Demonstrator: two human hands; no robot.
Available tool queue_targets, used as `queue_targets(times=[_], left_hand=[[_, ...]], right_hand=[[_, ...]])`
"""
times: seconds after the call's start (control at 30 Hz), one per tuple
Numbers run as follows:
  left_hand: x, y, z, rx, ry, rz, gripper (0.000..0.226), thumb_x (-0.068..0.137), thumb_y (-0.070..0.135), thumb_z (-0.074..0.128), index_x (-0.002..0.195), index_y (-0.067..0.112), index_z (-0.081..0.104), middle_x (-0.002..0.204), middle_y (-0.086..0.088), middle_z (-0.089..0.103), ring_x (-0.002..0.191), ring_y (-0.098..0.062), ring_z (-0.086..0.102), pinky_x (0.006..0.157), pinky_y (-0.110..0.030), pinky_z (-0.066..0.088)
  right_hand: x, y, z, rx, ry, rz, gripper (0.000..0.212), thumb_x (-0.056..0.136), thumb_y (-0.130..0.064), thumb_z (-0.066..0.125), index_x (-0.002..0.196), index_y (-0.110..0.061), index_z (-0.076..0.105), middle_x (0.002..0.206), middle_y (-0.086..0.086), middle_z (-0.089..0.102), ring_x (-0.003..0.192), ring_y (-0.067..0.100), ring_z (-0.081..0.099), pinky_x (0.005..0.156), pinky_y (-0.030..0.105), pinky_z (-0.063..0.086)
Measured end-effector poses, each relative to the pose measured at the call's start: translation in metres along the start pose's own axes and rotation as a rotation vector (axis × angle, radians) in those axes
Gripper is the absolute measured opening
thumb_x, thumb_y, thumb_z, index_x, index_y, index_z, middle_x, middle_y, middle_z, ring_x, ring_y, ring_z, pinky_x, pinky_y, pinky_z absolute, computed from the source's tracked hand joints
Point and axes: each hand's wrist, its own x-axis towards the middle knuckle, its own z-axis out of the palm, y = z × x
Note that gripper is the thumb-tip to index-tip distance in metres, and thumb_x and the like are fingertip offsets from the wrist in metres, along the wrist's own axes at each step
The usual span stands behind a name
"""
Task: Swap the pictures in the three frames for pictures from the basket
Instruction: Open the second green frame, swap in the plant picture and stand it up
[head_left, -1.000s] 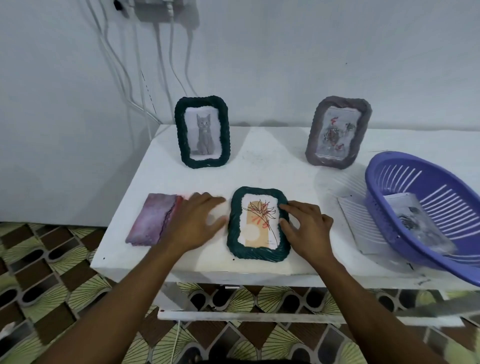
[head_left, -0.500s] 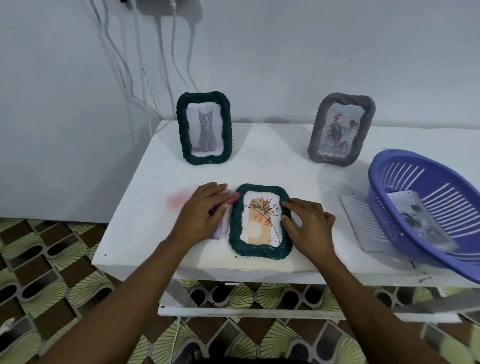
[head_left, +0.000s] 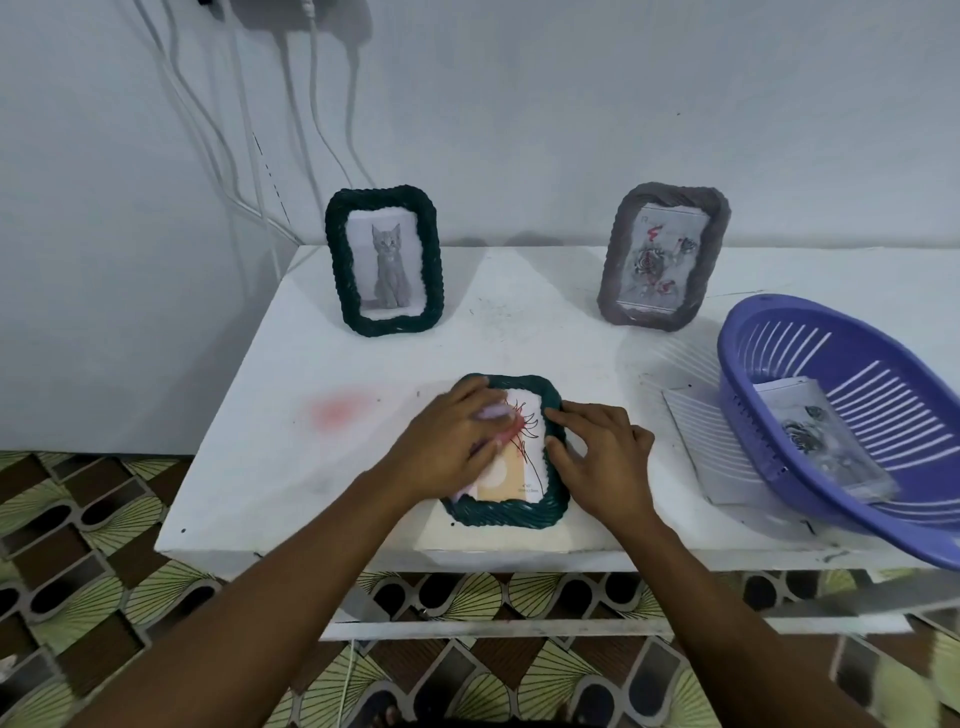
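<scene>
A dark green woven frame lies flat near the table's front edge, with a plant drawing showing in it. My left hand holds a pink-purple panel over the frame's left half and hides most of the panel. My right hand grips the frame's right rim. A second green frame with a cat picture stands at the back left. A grey frame with a rose picture stands at the back right. The purple basket at the right holds pictures.
A white sheet lies on the table, partly under the basket's left side. A pink stain marks the white table top. White cables hang down the wall at the back left. The basket overhangs the table's front edge.
My left hand picked up the pink-purple panel from the table's left side and carried it right, onto the lying frame. My right hand stayed on the frame's right rim.
</scene>
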Motion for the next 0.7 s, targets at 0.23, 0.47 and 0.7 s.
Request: queue_targets(times=[0.23,0.47,0.7], left_hand=[[0.005,0.009,0.004,-0.018,-0.033,0.131,0.036,0.094,0.027,0.049,0.128,0.028,0.061,0.139,-0.002,0.052,0.136,-0.025,0.032,0.109,-0.036,0.030],[0.002,0.009,0.004,0.006,-0.014,0.105,0.039,0.093,0.028,0.047,0.129,0.024,0.061,0.135,-0.001,0.054,0.131,-0.023,0.037,0.104,-0.040,0.037],[0.007,0.015,0.005,-0.014,-0.005,0.101,0.038,0.092,0.027,0.047,0.127,0.029,0.062,0.134,-0.001,0.054,0.128,-0.024,0.038,0.102,-0.039,0.038]], right_hand=[[-0.003,0.000,0.000,0.028,0.008,0.002,0.042,0.084,-0.049,0.045,0.119,-0.038,0.065,0.125,-0.016,0.061,0.120,0.010,0.046,0.088,0.034,0.024],[0.000,0.001,0.001,0.035,0.023,0.021,0.033,0.086,-0.041,0.053,0.117,-0.038,0.066,0.124,-0.016,0.062,0.119,0.011,0.048,0.089,0.038,0.028],[0.000,0.000,0.000,0.030,0.007,0.037,0.032,0.087,-0.042,0.052,0.117,-0.040,0.064,0.124,-0.018,0.061,0.119,0.009,0.046,0.089,0.038,0.029]])
